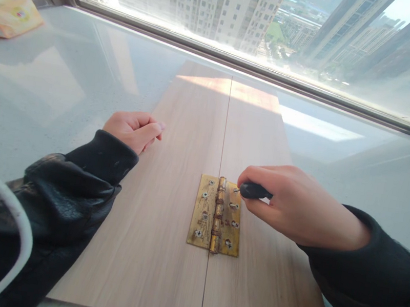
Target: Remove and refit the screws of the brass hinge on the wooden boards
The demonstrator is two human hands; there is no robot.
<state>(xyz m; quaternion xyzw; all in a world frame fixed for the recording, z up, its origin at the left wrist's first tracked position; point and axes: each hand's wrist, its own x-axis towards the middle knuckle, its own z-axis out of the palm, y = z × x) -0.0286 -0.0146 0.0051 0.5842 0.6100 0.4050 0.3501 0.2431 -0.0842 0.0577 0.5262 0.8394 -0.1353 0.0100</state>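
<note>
My right hand [279, 199] is wrapped round the black handle [255, 190] of a screwdriver. Its short visible tip meets a screw [237, 190] at the upper right of a worn brass hinge [206, 226]. That hinge lies flat across the seam between a left wooden board [162, 229] and a right wooden board [267, 277]. Cross-head screws sit in both leaves; one screw [233, 206] on the right leaf leans over. My left hand [133, 129] rests by the left board's outer edge, fingers curled and thumb pressed against them. Whatever it may hold is hidden.
Both boards lie on a glossy pale sill [123, 78] below a large window with a dark frame [205, 52]. A yellowish package [9, 13] is at the far left. A white cable [19, 217] curves across in front of my left sleeve.
</note>
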